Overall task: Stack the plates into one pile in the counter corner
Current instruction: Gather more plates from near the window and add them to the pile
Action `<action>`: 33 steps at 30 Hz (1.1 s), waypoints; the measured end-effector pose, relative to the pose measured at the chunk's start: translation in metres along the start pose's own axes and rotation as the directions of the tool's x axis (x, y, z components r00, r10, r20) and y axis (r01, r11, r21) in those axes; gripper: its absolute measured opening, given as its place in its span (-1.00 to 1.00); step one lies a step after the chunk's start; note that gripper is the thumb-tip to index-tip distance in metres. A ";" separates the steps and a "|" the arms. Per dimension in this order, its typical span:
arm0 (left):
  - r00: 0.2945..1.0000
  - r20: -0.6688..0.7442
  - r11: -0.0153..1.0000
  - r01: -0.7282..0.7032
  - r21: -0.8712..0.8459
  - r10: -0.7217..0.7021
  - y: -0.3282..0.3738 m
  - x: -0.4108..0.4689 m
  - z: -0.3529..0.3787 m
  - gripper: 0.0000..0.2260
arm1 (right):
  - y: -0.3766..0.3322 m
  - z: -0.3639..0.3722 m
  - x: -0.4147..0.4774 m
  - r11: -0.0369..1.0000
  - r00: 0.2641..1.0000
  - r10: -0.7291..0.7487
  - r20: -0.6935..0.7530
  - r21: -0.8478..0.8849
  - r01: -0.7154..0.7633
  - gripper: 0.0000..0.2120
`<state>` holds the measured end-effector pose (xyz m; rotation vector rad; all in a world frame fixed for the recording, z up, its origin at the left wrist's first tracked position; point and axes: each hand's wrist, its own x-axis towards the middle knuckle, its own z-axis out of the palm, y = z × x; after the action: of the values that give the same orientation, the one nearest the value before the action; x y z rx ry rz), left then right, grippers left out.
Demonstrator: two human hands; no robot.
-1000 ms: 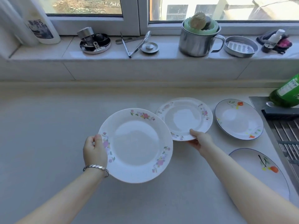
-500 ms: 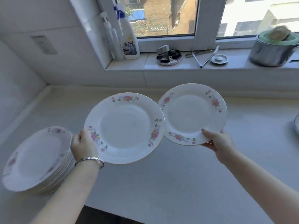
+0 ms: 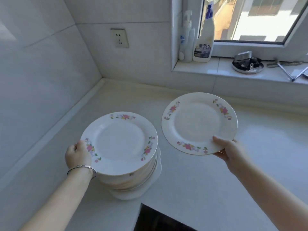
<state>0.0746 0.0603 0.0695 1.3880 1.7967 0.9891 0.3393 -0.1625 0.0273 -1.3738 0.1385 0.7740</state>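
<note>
Swung left since half a second ago, both plates are now at the pile: the left plate (image 3: 119, 142) lies over the pile (image 3: 133, 182), and the right plate (image 3: 198, 122) is in the air just beside it.

The left grip (image 3: 78, 155) curls round the left plate's near-left rim; I cannot tell whether that plate rests on the pile or hangs just above it. The right grip (image 3: 228, 149) pinches the right plate's near rim, thumb on top, and holds it tilted, clear of the pile. The pile stands on the worktop (image 3: 183, 189) by the left wall, short of the corner and close to the front edge. Best done by lowering the left plate level, centring it, then slipping the fingers out sideways without nudging the pile.
</note>
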 end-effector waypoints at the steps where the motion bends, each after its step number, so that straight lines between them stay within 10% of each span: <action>1: 1.000 0.006 1.000 0.011 0.009 -0.011 -0.005 0.007 -0.003 -0.86 | 0.001 0.007 -0.001 1.000 1.000 -0.002 0.006 -0.003 0.002 -0.78; 12: 0.986 0.152 0.980 -0.097 0.176 0.070 -0.054 0.048 -0.005 -0.70 | 0.014 0.044 0.000 1.000 1.000 0.007 -0.014 -0.023 -0.008 -0.90; 18: 0.913 0.386 0.767 -0.341 0.544 0.132 -0.067 0.069 -0.014 -0.65 | 0.022 0.048 0.000 0.999 1.000 0.030 -0.006 -0.016 -0.030 -0.88; 26: 0.864 0.462 0.617 -0.477 0.626 0.199 -0.070 0.074 -0.007 -0.66 | 0.032 0.050 -0.006 0.996 0.998 0.044 0.047 0.072 -0.047 -0.76; 33: 0.902 0.378 0.737 -0.398 0.546 0.207 -0.075 0.062 0.000 -0.78 | 0.032 0.053 -0.010 0.998 0.992 0.022 0.124 0.059 -0.030 -0.84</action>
<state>0.0252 0.1088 0.0019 2.1655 1.7568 0.2870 0.2953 -0.1181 0.0182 -1.2653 0.0830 0.8674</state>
